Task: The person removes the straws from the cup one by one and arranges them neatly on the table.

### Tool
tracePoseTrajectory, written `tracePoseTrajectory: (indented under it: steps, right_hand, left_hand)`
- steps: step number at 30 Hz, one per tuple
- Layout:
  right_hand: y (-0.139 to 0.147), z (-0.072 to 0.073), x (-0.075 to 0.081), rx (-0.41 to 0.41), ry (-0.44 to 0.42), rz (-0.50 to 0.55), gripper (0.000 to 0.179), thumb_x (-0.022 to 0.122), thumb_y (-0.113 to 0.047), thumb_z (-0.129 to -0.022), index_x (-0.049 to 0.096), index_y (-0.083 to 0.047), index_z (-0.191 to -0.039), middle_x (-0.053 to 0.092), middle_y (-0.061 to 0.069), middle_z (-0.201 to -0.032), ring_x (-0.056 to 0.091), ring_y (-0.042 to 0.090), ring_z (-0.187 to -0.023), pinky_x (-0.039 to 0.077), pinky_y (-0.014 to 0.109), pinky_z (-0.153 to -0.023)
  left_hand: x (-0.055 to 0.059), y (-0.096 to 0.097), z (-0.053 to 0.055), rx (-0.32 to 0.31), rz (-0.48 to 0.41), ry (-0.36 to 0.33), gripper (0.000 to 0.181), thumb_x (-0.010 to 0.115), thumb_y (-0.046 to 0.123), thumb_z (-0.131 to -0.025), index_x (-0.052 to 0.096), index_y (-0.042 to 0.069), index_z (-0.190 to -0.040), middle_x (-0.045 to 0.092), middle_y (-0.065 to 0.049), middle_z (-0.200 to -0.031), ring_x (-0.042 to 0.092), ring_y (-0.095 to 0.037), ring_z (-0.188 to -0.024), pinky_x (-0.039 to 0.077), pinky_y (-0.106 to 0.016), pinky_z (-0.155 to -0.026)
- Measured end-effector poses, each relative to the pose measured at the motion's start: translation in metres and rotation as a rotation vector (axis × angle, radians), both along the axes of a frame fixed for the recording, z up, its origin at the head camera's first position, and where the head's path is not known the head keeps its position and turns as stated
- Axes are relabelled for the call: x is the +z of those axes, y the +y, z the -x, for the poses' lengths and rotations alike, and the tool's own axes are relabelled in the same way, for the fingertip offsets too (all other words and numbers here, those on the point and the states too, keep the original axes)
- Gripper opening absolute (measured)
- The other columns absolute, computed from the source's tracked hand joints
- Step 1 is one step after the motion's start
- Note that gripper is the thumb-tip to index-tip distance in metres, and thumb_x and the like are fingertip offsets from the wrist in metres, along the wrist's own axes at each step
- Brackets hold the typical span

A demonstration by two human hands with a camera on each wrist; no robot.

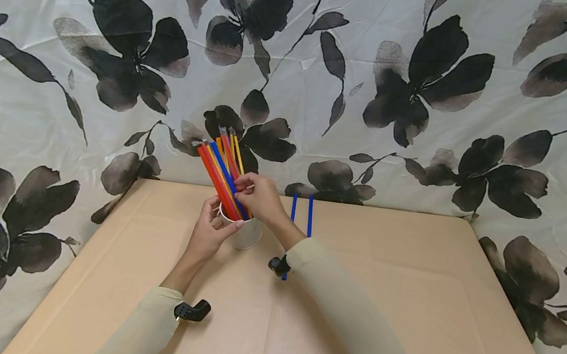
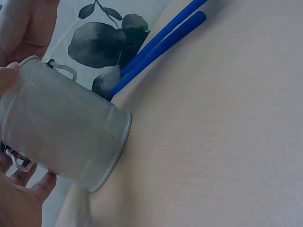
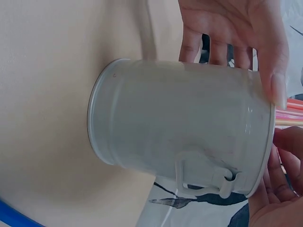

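A white metal pail (image 1: 245, 235) with small handles stands slightly tilted on the table, packed with red, orange, yellow and blue straw-like sticks (image 1: 221, 171). My left hand (image 1: 210, 228) grips its left side, the thumb over the rim in the right wrist view and the fingers behind the wall (image 3: 189, 109). Above the rim, my right hand (image 1: 263, 199) pinches a blue stick among the bunch; its fingertips are partly hidden by the sticks. In the left wrist view the pail (image 2: 61, 118) is between both hands, its base edge touching the board.
Two blue sticks (image 1: 310, 217) lie on the tan tabletop (image 1: 385, 264) right of the pail, one partly under my right forearm. A white cloth with dark flowers (image 1: 339, 88) hangs behind the table's far edge. Each wrist wears a black strap device (image 1: 193, 309).
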State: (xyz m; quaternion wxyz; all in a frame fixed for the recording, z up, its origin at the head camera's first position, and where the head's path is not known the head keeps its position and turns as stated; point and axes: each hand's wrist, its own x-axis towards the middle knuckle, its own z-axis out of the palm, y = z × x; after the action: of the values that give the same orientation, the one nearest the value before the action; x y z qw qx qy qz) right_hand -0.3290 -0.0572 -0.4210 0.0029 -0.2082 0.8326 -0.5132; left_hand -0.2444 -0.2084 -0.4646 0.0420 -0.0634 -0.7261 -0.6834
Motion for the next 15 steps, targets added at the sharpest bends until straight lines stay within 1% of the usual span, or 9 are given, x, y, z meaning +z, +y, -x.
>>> tracePoseTrajectory:
  steps: [4, 7, 10, 15]
  right_hand:
    - [-0.004, -0.001, 0.001, 0.011, 0.012, -0.026, 0.021, 0.075, -0.004, -0.091, 0.07, -0.003, -0.112, 0.072, 0.008, -0.103, 0.07, 0.016, -0.089, 0.06, 0.025, -0.083]
    - [-0.007, -0.003, 0.0, 0.01, 0.031, -0.061, 0.02, 0.075, -0.004, -0.091, 0.07, -0.003, -0.111, 0.072, 0.007, -0.101, 0.069, 0.015, -0.088, 0.06, 0.024, -0.083]
    - [-0.01, -0.004, 0.0, 0.001, 0.056, -0.102, 0.019, 0.075, -0.005, -0.091, 0.071, -0.004, -0.109, 0.071, 0.005, -0.098, 0.068, 0.014, -0.086, 0.059, 0.022, -0.082]
    - [-0.012, -0.005, 0.001, -0.018, 0.106, -0.17, 0.018, 0.077, -0.008, -0.09, 0.071, -0.006, -0.108, 0.07, 0.002, -0.096, 0.066, 0.01, -0.084, 0.057, 0.019, -0.079]
  left_hand:
    - [0.0, -0.001, 0.0, -0.003, 0.007, -0.011, 0.081, 0.077, 0.011, -0.09, 0.027, 0.009, -0.154, 0.034, -0.015, -0.155, 0.045, -0.037, -0.14, 0.047, -0.034, -0.11]
    - [0.0, 0.0, 0.0, -0.009, -0.002, -0.014, 0.08, 0.077, 0.011, -0.091, 0.027, 0.009, -0.153, 0.034, -0.014, -0.155, 0.046, -0.037, -0.139, 0.051, -0.024, -0.102]
    - [0.0, 0.0, -0.001, -0.016, -0.02, -0.007, 0.08, 0.076, 0.009, -0.091, 0.027, 0.008, -0.153, 0.033, -0.015, -0.154, 0.048, -0.04, -0.137, 0.053, -0.018, -0.095]
    - [-0.001, 0.0, -0.001, -0.021, -0.039, -0.003, 0.08, 0.077, 0.008, -0.09, 0.027, 0.008, -0.153, 0.034, -0.015, -0.152, 0.049, -0.041, -0.136, 0.054, -0.018, -0.094]
